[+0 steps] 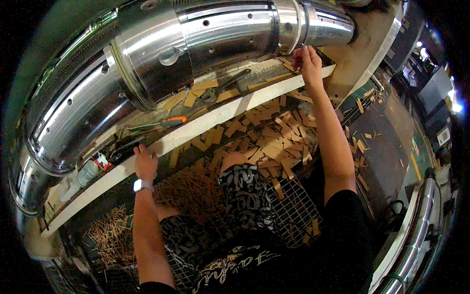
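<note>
My right hand point(308, 61) is raised beside the narrow right end of a long shiny metal roller point(227, 32). Its fingers are pinched together just below a pale ring point(298, 24) around the roller; whatever they hold is too small to make out. On the white beam point(205, 128) in front of the roller, my left hand point(146, 162) rests with its fingers loosely apart. Close to its fingertips lies a dark bar-like tool point(128, 145). A screwdriver with an orange and black handle point(174, 121) lies behind the beam, right of that hand.
A clear bottle with a red and white top point(90, 171) lies left of my left hand. Behind the beam are cardboard strips point(200, 88) and a dark flat tool point(237, 77). Below, cardboard scraps point(281, 144) are heaped over a metal grid point(296, 210). Another roller point(416, 240) stands at right.
</note>
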`<action>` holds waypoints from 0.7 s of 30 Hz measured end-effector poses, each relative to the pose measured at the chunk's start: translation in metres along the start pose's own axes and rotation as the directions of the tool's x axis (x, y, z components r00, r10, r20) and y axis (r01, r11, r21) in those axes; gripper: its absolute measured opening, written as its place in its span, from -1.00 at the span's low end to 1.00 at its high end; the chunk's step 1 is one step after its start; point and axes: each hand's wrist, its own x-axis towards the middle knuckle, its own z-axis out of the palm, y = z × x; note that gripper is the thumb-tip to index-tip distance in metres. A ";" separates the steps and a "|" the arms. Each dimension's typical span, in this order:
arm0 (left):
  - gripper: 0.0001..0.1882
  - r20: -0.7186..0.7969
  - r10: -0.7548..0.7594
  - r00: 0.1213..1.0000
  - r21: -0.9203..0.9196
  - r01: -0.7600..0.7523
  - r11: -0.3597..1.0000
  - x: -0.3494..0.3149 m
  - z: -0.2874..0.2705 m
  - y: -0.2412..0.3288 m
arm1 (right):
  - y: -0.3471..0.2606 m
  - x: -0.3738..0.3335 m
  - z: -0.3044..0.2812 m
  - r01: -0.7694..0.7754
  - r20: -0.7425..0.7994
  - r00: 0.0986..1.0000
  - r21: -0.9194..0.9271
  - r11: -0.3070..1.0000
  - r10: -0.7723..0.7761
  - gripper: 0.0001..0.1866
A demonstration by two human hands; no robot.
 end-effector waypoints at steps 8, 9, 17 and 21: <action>-0.46 0.012 -0.084 0.996 -0.040 0.085 0.996 0.000 -0.023 0.014 | -0.008 0.007 -0.004 -0.085 0.129 0.988 0.003 0.996 0.084 -0.69; -0.46 0.014 -0.089 0.996 -0.037 0.090 0.995 -0.001 -0.023 0.012 | -0.012 0.006 0.000 -0.125 0.155 0.980 -0.010 0.992 0.125 -0.70; -0.47 0.054 -0.130 0.990 -0.067 0.134 0.989 0.003 -0.030 0.027 | 0.000 -0.005 0.006 -0.139 0.091 0.990 0.766 0.628 0.109 -0.73; -0.50 -0.009 -0.059 0.998 0.015 0.059 0.998 -0.001 -0.009 0.005 | 0.006 -0.008 0.010 -0.034 0.052 0.999 0.663 0.748 0.000 -0.69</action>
